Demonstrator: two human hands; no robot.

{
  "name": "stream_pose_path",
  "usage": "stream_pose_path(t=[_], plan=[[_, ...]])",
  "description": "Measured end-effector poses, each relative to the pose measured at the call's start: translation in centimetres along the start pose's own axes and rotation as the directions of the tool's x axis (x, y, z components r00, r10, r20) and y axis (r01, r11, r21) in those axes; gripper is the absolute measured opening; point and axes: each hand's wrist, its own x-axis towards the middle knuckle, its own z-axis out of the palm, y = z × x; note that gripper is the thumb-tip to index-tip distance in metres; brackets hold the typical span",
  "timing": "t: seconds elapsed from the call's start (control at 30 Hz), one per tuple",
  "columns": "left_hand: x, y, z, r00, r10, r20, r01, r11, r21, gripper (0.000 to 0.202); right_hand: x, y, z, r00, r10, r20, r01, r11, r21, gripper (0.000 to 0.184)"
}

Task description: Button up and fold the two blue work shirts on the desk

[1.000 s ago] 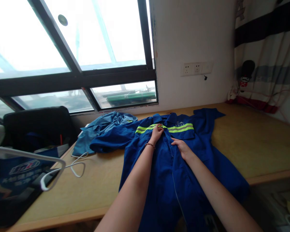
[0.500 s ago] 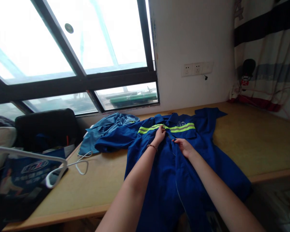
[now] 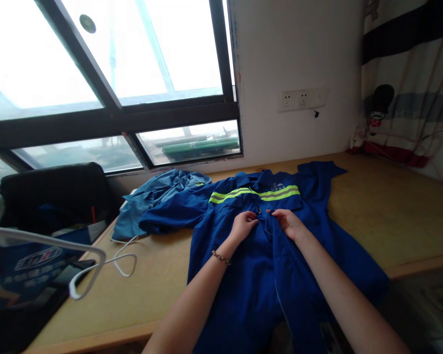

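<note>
A dark blue work shirt [image 3: 266,265] with a yellow-green reflective band across the chest lies front-up on the wooden table [image 3: 391,216], its lower part hanging over the near edge. My left hand [image 3: 243,223] and my right hand [image 3: 288,221] sit side by side just below the band, at the shirt's front opening. Both hands have their fingers curled and pinching the edges of the fabric there. A bead bracelet is on my left wrist.
A crumpled lighter blue garment [image 3: 158,196] lies left of the shirt. White plastic hangers [image 3: 96,265] rest at the table's left end beside a printed blue bag [image 3: 25,268] and a black chair [image 3: 55,191]. Window and wall sockets [image 3: 302,100] stand behind; a striped curtain [image 3: 409,83] hangs right.
My left hand came down from the reflective band to the front opening below it. My right hand shifted slightly up, so both hands now meet at the shirt's middle.
</note>
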Motion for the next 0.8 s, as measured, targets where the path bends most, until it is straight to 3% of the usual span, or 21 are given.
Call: stream_pose_path(t=[0.13,0.3,0.57,0.8], plan=[[0.4,-0.2,-0.4,0.998,-0.055,0.036,0.06,0.986,-0.154,0.013,-0.1,0.4,0.4,0.984,0.159,0.076,-0.17,0.973,0.158,0.019],[-0.3,1.0,-0.6,0.994,-0.105,0.036,0.111,0.942,-0.317,0.025,0.0,0.9,0.8,0.991,0.114,0.065,-0.122,0.984,0.13,0.02],[-1.2,3.1,-0.9,0.965,-0.25,0.079,0.26,0.875,-0.408,0.024,0.0,0.7,0.8,0.976,0.07,0.206,-0.099,0.986,0.135,0.02],[-1.3,3.3,-1.6,0.888,-0.394,0.24,0.461,0.751,-0.473,0.029,-0.5,0.1,0.9,0.941,0.094,0.324,-0.133,0.986,0.102,0.017]])
